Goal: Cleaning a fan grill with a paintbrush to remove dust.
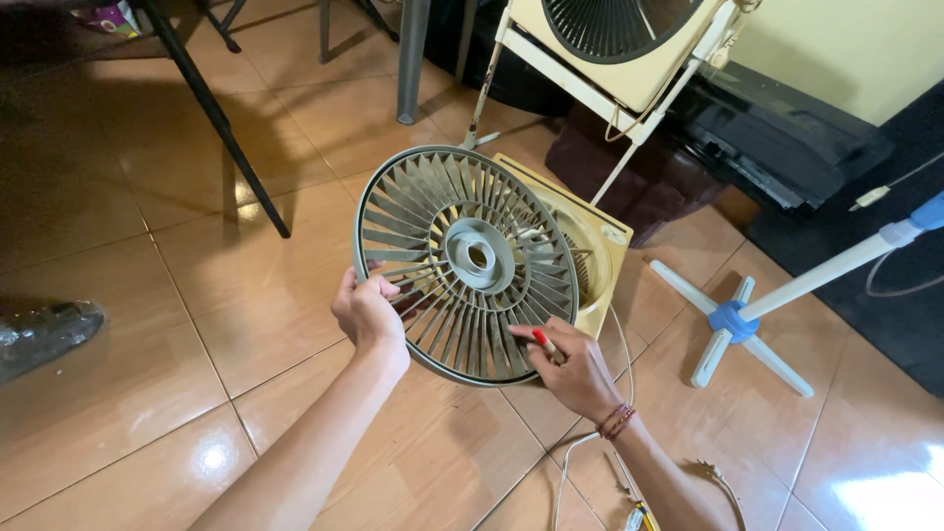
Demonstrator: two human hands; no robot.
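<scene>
A round grey fan grille with slanted slats and a hub in the middle is held up above the tiled floor. My left hand grips its left rim. My right hand touches the lower right slats and pinches a small tool with a red tip. Behind the grille lies a cream square fan housing on the floor, partly hidden by the grille. A white cord runs from it toward me.
A second cream box fan on a white frame stands at the back. A white fan stand with a blue cross base lies at the right. Dark table legs stand at the left, a black case at the back right.
</scene>
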